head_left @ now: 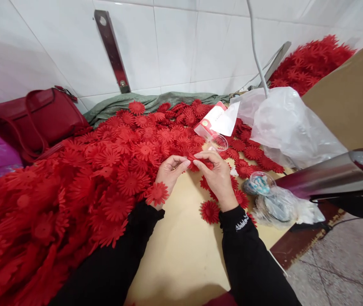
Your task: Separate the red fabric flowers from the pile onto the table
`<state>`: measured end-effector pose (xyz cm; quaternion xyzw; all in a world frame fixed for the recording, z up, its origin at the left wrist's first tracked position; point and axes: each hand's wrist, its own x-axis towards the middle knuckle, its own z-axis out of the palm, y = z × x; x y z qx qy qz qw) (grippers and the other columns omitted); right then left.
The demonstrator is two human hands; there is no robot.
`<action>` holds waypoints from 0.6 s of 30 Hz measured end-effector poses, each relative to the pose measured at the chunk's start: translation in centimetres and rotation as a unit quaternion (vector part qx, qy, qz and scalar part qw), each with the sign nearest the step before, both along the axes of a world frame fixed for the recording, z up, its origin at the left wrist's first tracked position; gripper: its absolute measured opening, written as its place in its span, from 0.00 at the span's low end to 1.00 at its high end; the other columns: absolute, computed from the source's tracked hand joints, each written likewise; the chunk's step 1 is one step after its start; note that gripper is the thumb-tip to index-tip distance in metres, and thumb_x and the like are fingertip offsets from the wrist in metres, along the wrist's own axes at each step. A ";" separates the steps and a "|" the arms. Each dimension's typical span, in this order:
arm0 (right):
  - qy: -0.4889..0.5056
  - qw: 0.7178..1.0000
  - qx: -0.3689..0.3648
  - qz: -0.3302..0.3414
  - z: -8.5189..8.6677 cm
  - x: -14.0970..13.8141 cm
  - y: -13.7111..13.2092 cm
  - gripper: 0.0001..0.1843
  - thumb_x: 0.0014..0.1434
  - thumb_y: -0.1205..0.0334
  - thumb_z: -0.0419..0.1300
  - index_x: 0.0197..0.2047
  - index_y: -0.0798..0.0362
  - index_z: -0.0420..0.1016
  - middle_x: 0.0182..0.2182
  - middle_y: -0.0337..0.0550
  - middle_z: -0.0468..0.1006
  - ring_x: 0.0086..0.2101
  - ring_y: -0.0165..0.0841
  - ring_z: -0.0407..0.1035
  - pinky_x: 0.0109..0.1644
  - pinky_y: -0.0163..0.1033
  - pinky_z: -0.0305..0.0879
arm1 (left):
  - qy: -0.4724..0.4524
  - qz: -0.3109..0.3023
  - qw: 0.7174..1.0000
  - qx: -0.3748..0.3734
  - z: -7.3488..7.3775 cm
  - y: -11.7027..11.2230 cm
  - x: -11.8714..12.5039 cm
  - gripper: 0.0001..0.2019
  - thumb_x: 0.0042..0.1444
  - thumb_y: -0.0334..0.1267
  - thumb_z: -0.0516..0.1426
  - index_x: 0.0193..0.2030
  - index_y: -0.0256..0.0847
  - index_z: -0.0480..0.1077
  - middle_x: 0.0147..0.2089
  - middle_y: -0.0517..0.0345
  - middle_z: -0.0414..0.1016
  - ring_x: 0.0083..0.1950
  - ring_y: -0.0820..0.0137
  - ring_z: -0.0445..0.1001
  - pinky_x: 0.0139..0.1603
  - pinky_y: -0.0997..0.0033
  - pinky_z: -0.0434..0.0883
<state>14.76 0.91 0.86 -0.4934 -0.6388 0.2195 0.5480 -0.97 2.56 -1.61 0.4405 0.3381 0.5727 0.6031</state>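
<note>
My left hand (169,173) and my right hand (216,175) meet over the near edge of a heap of red artificial flowers (117,157). Thumb and forefinger are pinched on each hand. Between the fingertips shows a bit of red, apparently a red artificial flower (192,157), mostly hidden by the fingers. Another loose red flower (157,194) lies against the heel of my left hand, by the black cuff. Just left of my right wrist, a single flower (209,211) rests on the pale tabletop (181,238).
A clear plastic cup (219,143) and a red-and-white packet (213,119) lie beyond my hands. At right are a tub of blue-and-white pieces (259,183), plastic bags (283,119) and a steel flask (321,174). A red handbag (44,114) sits at left; a metal bracket (113,51) is on the wall.
</note>
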 end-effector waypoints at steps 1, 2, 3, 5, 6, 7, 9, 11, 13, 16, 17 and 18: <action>-0.001 1.000 0.003 -0.003 0.0 0.0 0.0 0.03 0.63 0.61 0.66 0.40 0.48 0.81 0.41 0.46 0.83 0.45 0.38 0.77 0.57 0.49 0.71 | 0.000 -0.006 1.000 -0.007 -0.1 0.0 0.0 0.17 0.48 0.47 0.73 0.36 0.39 0.76 0.36 0.60 0.79 0.37 0.75 0.75 0.44 0.72 0.72; -0.003 1.000 0.005 -0.003 0.0 0.0 0.0 0.04 0.64 0.61 0.65 0.39 0.48 0.81 0.41 0.45 0.84 0.44 0.38 0.77 0.56 0.48 0.71 | 0.001 -0.009 1.000 -0.013 -0.2 0.1 0.0 0.17 0.48 0.47 0.73 0.36 0.39 0.77 0.35 0.60 0.80 0.36 0.75 0.75 0.44 0.72 0.72; -0.006 1.000 0.007 -0.003 0.1 0.0 0.0 0.04 0.64 0.61 0.64 0.39 0.48 0.81 0.40 0.45 0.84 0.44 0.37 0.77 0.55 0.47 0.72 | 0.001 -0.009 1.000 -0.019 -0.2 0.1 0.0 0.17 0.47 0.47 0.73 0.36 0.39 0.77 0.35 0.60 0.80 0.36 0.75 0.75 0.44 0.71 0.72; -0.011 1.000 0.010 0.001 0.2 0.0 -0.1 0.06 0.65 0.62 0.62 0.38 0.48 0.81 0.39 0.44 0.84 0.42 0.37 0.77 0.53 0.46 0.72 | 0.002 -0.007 1.000 -0.025 -0.2 0.0 0.0 0.17 0.47 0.47 0.73 0.36 0.39 0.77 0.34 0.60 0.80 0.35 0.75 0.75 0.44 0.70 0.72; -0.012 1.000 0.009 0.002 0.2 0.0 -0.1 0.06 0.66 0.62 0.62 0.38 0.49 0.81 0.38 0.44 0.84 0.42 0.37 0.77 0.52 0.45 0.72 | 0.002 -0.005 1.000 -0.025 -0.2 0.0 0.0 0.17 0.47 0.47 0.73 0.36 0.39 0.77 0.34 0.61 0.80 0.35 0.75 0.75 0.44 0.71 0.72; -0.012 1.000 0.009 0.002 0.3 0.0 -0.1 0.06 0.66 0.61 0.62 0.38 0.49 0.81 0.38 0.44 0.83 0.41 0.36 0.76 0.52 0.45 0.71 | 0.002 -0.003 1.000 -0.024 -0.2 0.0 0.0 0.16 0.48 0.47 0.73 0.36 0.39 0.77 0.34 0.61 0.80 0.35 0.75 0.75 0.43 0.71 0.72; -0.006 1.000 0.007 -0.002 0.3 0.0 -0.1 0.07 0.66 0.60 0.61 0.37 0.49 0.80 0.37 0.44 0.83 0.41 0.36 0.76 0.52 0.45 0.71 | 0.002 -0.002 1.000 -0.021 -0.1 -0.1 -0.1 0.16 0.49 0.47 0.72 0.35 0.39 0.77 0.34 0.61 0.79 0.34 0.75 0.74 0.42 0.71 0.71; 0.007 1.000 0.003 -0.003 0.2 0.1 -0.1 0.07 0.66 0.59 0.61 0.37 0.48 0.80 0.38 0.44 0.83 0.42 0.37 0.76 0.54 0.45 0.71 | 0.005 0.000 1.000 -0.019 0.0 -0.2 -0.1 0.16 0.49 0.48 0.72 0.35 0.39 0.76 0.33 0.61 0.79 0.34 0.75 0.74 0.42 0.71 0.71; 0.025 1.000 -0.007 -0.002 0.1 0.1 0.0 0.08 0.66 0.58 0.61 0.37 0.49 0.80 0.40 0.44 0.84 0.44 0.37 0.76 0.56 0.46 0.70 | 0.011 0.003 1.000 -0.022 0.0 -0.2 0.0 0.17 0.49 0.48 0.72 0.34 0.39 0.75 0.32 0.62 0.77 0.33 0.75 0.73 0.41 0.71 0.70; 0.065 0.997 -0.042 -0.002 -0.2 0.2 0.2 0.10 0.65 0.54 0.62 0.36 0.49 0.80 0.39 0.43 0.83 0.43 0.37 0.76 0.57 0.46 0.69 | 0.020 0.014 0.999 -0.033 -0.1 -0.1 0.1 0.17 0.50 0.48 0.71 0.33 0.39 0.71 0.30 0.63 0.75 0.31 0.75 0.71 0.39 0.72 0.69; 0.084 0.995 -0.054 -0.006 -0.3 0.3 0.3 0.11 0.64 0.53 0.62 0.36 0.49 0.80 0.38 0.42 0.83 0.42 0.37 0.75 0.55 0.45 0.69 | 0.019 0.022 0.999 -0.032 -0.2 0.0 0.1 0.17 0.51 0.47 0.70 0.34 0.40 0.70 0.30 0.64 0.74 0.31 0.75 0.71 0.39 0.73 0.68; 0.106 0.992 -0.063 -0.012 -0.5 0.4 0.4 0.11 0.64 0.52 0.63 0.35 0.50 0.79 0.36 0.41 0.82 0.40 0.36 0.74 0.53 0.43 0.69 | 0.015 0.033 0.999 -0.026 -0.2 0.0 0.1 0.16 0.51 0.45 0.70 0.35 0.41 0.69 0.31 0.64 0.74 0.32 0.76 0.70 0.38 0.73 0.68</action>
